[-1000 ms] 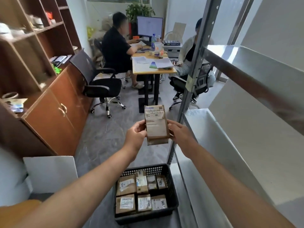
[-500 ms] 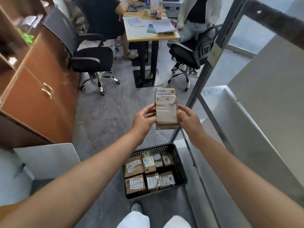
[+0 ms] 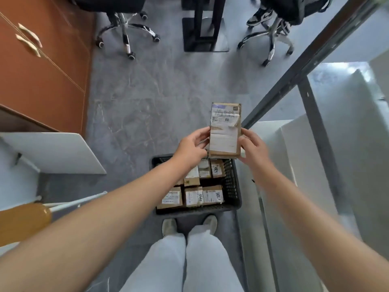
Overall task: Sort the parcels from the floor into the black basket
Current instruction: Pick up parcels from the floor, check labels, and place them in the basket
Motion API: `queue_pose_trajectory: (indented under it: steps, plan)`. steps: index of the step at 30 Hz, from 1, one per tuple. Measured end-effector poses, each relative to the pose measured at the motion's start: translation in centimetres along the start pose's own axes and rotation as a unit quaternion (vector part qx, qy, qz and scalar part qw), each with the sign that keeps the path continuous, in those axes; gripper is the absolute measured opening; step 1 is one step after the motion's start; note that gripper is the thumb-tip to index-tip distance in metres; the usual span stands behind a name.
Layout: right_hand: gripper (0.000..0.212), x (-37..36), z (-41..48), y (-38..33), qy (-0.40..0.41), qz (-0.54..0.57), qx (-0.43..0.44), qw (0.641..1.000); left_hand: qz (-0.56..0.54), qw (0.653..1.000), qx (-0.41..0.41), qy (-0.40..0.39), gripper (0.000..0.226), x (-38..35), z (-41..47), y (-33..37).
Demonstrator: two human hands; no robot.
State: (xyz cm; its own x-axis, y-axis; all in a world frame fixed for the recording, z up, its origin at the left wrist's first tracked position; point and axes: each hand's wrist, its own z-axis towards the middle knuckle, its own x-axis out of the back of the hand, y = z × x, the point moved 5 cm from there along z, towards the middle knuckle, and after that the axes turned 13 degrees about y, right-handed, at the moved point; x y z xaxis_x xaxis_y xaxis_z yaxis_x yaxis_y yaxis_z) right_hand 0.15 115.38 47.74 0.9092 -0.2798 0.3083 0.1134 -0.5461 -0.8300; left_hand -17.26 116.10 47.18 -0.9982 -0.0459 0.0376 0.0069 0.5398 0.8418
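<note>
Basket (image 3: 231, 184) on the floor by the feet, part-filled with boxes. Above its far edge, left hand (image 3: 190, 147) and right hand (image 3: 253, 147) pinch the parcel (image 3: 225, 131) by its long sides; cardboard, probably light and stiff.

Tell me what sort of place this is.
Probably an office that also handles parcels. Wheeled office chairs stand on the grey floor by a wooden cabinet, and a black basket of labelled parcels sits beside metal shelving.
</note>
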Motion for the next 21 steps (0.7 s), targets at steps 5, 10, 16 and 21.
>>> queue_pose_trajectory:
  steps: [5, 10, 16, 21]
  plan:
    - [0.039, -1.1, 5.9, 10.1, -0.021, -0.034, -0.082, 0.996, 0.047, 0.996, 0.066, 0.023, 0.078, -3.5, 4.9, -9.3]
    - [0.034, -1.6, 11.5, 22.9, -0.019, -0.065, -0.153, 0.986, 0.067, 0.987, 0.139, 0.040, 0.072, -7.2, 9.7, -21.9]
    - [0.039, -4.3, 18.6, 36.4, -0.040, -0.111, -0.158, 0.980, 0.050, 0.972, 0.219, 0.067, 0.066, -10.7, 15.2, -34.5]
    - [0.041, -8.1, 24.6, 42.1, -0.066, -0.139, -0.117, 0.981, 0.041, 0.969, 0.223, 0.096, 0.058, -12.2, 20.4, -41.9]
